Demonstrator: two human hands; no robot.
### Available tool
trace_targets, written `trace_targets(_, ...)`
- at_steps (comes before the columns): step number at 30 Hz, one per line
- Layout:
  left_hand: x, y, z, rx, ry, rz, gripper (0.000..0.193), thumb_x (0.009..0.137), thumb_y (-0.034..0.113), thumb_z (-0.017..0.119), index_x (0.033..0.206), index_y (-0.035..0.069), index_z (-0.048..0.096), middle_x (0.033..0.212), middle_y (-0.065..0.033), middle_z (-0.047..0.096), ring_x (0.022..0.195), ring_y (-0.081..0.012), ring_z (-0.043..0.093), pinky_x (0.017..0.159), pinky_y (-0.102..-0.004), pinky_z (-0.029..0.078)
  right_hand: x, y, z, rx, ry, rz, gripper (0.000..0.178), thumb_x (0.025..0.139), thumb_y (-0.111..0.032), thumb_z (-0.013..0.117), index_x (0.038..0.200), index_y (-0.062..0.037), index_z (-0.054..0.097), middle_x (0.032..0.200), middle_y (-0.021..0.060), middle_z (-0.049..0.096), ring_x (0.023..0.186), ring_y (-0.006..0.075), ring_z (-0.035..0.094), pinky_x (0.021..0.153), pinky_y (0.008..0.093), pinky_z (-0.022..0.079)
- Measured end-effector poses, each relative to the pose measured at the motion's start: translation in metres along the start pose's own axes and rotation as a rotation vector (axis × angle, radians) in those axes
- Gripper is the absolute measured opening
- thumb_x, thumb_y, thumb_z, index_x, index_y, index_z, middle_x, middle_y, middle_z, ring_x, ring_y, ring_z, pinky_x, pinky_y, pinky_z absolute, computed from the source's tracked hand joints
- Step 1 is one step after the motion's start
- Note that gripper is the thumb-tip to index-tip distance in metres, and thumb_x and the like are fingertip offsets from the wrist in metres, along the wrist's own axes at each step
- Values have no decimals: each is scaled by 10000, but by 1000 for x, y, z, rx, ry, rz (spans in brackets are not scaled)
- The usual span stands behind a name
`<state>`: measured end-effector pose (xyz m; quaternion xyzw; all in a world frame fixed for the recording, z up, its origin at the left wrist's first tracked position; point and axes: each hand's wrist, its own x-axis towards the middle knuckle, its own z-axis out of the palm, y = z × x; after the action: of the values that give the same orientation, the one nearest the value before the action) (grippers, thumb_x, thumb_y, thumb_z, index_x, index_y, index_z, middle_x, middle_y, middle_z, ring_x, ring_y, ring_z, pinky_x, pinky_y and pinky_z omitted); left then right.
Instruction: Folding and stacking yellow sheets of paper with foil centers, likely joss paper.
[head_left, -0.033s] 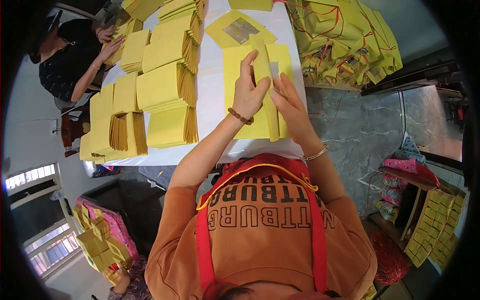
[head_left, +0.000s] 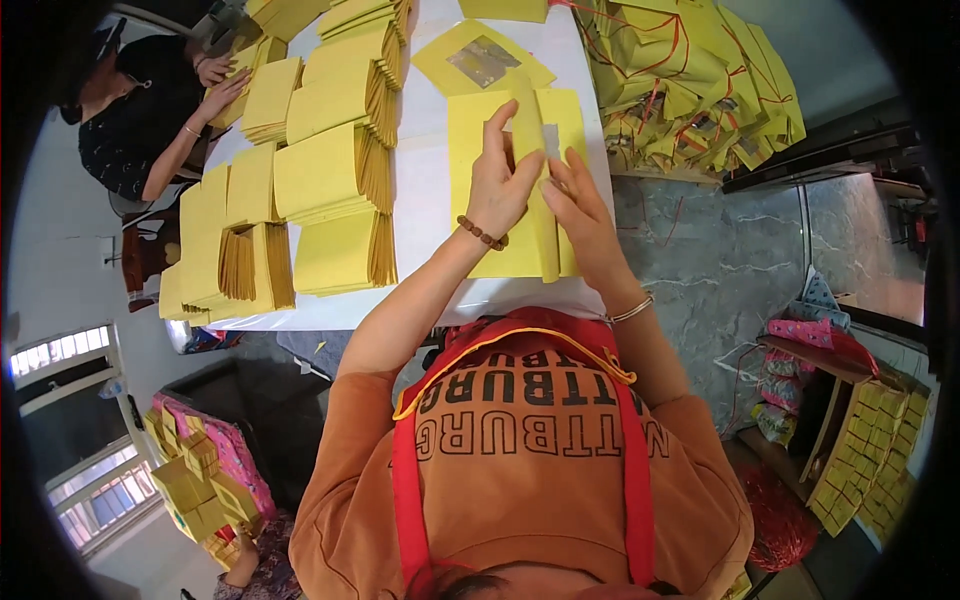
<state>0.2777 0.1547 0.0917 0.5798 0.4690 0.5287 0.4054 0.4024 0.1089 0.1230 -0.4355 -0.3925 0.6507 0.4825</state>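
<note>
A yellow paper sheet (head_left: 468, 135) lies on the white table (head_left: 425, 210) in front of me. A long strip of it (head_left: 545, 245) is folded up along its middle. My left hand (head_left: 500, 190), with a bead bracelet on the wrist, pinches the top of that fold. Pressing against the fold from the right side are the fingers of my right hand (head_left: 582, 215), which has a thin bangle at its wrist. Beyond the hands lies another yellow sheet with a silver foil square (head_left: 482, 60).
Stacks of folded yellow paper (head_left: 335, 175) fill the table's left half. Another person in black (head_left: 140, 110) handles stacks at the far left. A heap of yellow bundles with red strings (head_left: 690, 80) lies at right. More yellow packs sit on a shelf (head_left: 875, 440).
</note>
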Motion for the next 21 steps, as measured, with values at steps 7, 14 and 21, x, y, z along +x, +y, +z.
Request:
trace_targets(7,-3,6,0,-309,7,-189,528,924,171,471,1370,30,226,836,-60,557,618,-96,533,530,-217,448,9,14,-17,100,-63,-15,528,900,-143,509,1383,-58,315,1231,60,494,1037,112,527,841,251,446)
trace_targets(14,7,17,-74,-133,-63,73,509,739,-82,399,1231,22,481,985,-84,594,782,-128,587,651,-242,473,25,8,-36,107,-18,166,377,872,-57,485,1246,-20,453,1067,78,589,908,156,602,755,274,500)
trace_targets(21,-16,29,-93,612,-36,524,464,774,100,586,1230,84,505,1129,-85,579,1059,-262,517,907,-380,391,40,-6,-43,340,-219,228,337,885,-64,462,1213,13,454,1069,127,593,898,204,623,764,325,532)
